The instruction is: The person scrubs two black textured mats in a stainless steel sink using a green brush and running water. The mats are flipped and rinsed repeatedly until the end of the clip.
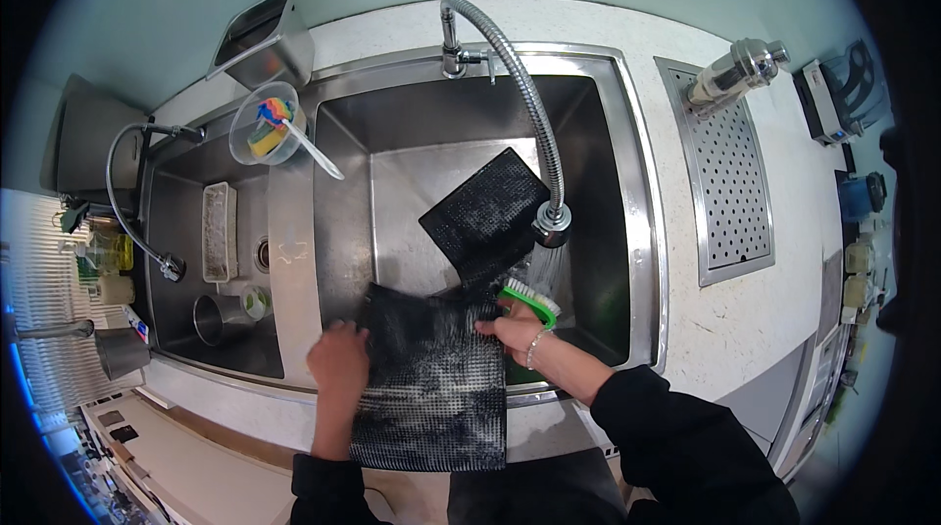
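Note:
A black textured rubber mat, whitish and wet-looking across its middle, hangs over the front edge of the large sink. My left hand grips its left edge. On the mat's right edge lies the thumb of my right hand, which also holds a green scrubbing brush with white bristles. Behind it, a second black mat rests in the sink, its near end partly hidden by the first. Water runs from the spray head of a flexible steel faucet, just behind the brush.
A steel divider separates the large sink from a smaller one holding a white tray and a metal cup. A clear plastic tub with a sponge and a white-handled utensil stands behind. At right are a perforated drain plate and a rinser-mounted shaker.

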`<state>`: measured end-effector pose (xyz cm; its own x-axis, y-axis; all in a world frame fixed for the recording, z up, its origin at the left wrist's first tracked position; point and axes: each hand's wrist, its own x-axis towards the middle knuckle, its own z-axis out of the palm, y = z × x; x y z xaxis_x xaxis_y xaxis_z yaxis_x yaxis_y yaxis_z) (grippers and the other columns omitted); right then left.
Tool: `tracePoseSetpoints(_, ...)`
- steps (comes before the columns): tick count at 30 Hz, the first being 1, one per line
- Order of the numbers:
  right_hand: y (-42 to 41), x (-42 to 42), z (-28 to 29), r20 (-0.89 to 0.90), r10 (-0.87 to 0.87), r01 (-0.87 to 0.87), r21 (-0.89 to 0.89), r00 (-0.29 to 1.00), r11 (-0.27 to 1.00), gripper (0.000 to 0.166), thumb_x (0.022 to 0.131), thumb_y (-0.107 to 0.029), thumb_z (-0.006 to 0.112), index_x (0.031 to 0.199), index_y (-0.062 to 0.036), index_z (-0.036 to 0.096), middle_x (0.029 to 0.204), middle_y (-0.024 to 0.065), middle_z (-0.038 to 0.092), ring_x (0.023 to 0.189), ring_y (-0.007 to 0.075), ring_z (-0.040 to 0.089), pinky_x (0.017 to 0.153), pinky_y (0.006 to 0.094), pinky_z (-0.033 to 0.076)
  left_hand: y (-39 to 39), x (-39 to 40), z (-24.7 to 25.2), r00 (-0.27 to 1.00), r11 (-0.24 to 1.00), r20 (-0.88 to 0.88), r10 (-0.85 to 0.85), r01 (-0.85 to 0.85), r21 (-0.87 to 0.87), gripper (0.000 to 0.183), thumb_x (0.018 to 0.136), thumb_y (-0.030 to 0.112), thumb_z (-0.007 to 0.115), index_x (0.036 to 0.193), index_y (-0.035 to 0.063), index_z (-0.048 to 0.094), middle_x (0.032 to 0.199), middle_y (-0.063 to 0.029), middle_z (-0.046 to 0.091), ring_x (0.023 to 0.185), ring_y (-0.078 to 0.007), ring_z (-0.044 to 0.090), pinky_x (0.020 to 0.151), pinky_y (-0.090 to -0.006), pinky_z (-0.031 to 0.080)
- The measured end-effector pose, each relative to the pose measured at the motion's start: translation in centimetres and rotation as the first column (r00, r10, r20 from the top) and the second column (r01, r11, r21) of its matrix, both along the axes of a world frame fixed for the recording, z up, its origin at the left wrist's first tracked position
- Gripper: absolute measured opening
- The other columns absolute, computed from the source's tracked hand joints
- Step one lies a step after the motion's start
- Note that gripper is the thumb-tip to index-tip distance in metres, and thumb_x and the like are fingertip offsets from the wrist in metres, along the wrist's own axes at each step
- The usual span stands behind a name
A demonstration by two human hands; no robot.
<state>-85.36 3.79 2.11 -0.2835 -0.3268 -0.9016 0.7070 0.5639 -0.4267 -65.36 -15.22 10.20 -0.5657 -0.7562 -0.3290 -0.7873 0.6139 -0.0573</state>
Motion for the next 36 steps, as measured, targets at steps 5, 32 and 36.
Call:
tracePoseSetpoints(5,-5.8,-4.7,1.0,-0.091,-0.339,0.247,-0.517,0.936,0.820,0.079,0.093,0.005,0.067,0.158,0.0058,0.022,0.129,0.0149,0.069,0.114,0.0211,0.066,0.100,0.0340,0.053,-5.4,-3.2,-0.2,0.944,0.951,-0.328,-0.042,-0.063,-0.303,0.023,0.104,0.030,0.056,0.101,0.0092,0.067,0.091,-0.0135,0.075,0.082,-0.0370,0.074,0.071,-0.0506,0.055)
tracePoseSetpoints(32,-1.3,-1.6,-5.8,-0.290,0.305,-0.381,-0.259,0.907,0.887,0.042,0.100,-0.020,0.067,0.137,-0.0039,0.055,0.127,0.0131,0.065,0.116,0.0210,0.064,0.100,0.0342,0.052,-3.9,-11.0,-9.2,0.945,0.847,0.067,-0.319,0.253,0.468,0.056,0.097,0.051,0.063,0.129,0.0045,0.066,0.125,-0.0202,0.068,0.119,-0.0390,0.066,0.097,-0.0500,0.055)
tracePoseSetpoints(36,2.8,-4.5,-5.6,-0.138,0.957,-0.896,0.337,0.257,0.289,0.086,0.086,-0.046,0.079,0.150,-0.0011,0.042,0.142,0.0261,0.055,0.126,0.0370,0.060,0.106,0.0427,0.050,0.8,-12.0,-10.9,0.937,0.691,0.097,-0.335,0.174,0.702,0.059,0.098,0.054,0.061,0.123,0.0024,0.072,0.133,-0.0196,0.067,0.122,-0.0388,0.065,0.102,-0.0489,0.053)
